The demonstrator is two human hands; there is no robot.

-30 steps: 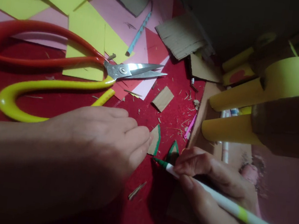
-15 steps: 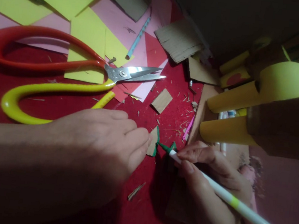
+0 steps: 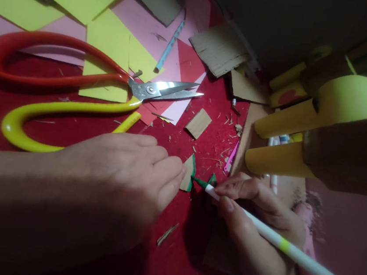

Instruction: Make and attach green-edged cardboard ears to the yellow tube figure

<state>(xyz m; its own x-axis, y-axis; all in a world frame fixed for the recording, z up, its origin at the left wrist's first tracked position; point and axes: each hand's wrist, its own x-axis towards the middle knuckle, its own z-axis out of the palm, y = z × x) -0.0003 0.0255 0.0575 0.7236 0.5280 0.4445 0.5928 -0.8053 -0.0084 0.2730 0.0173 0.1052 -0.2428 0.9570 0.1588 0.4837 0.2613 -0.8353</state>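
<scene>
My left hand (image 3: 146,173) is closed over the left end of a small cardboard piece (image 3: 187,175), its fingers together and its thumb hidden. Green ink runs along the piece's right edge. In my right hand (image 3: 250,220) a white felt-tip marker (image 3: 262,228) with a yellow-green band is pinched between thumb and fingers. The marker's green tip touches or nearly touches the inked edge. Close to the right fingertips lies a little green-coloured scrap (image 3: 212,179), partly covered. Scissors (image 3: 151,90) with one red and one yellow handle lie slightly open beyond my left hand.
Yellow paper sheets (image 3: 107,53) and pink ones cover the far left of the red surface (image 3: 163,259). Cardboard pieces (image 3: 218,49), a blue pencil (image 3: 169,47) and scattered shavings lie farther off. Yellow paper tubes on a cardboard structure (image 3: 344,151) stand at the right.
My right hand and the marker have shifted slightly left, the tip staying by the green edge. My left hand and the cardboard piece look unmoved.
</scene>
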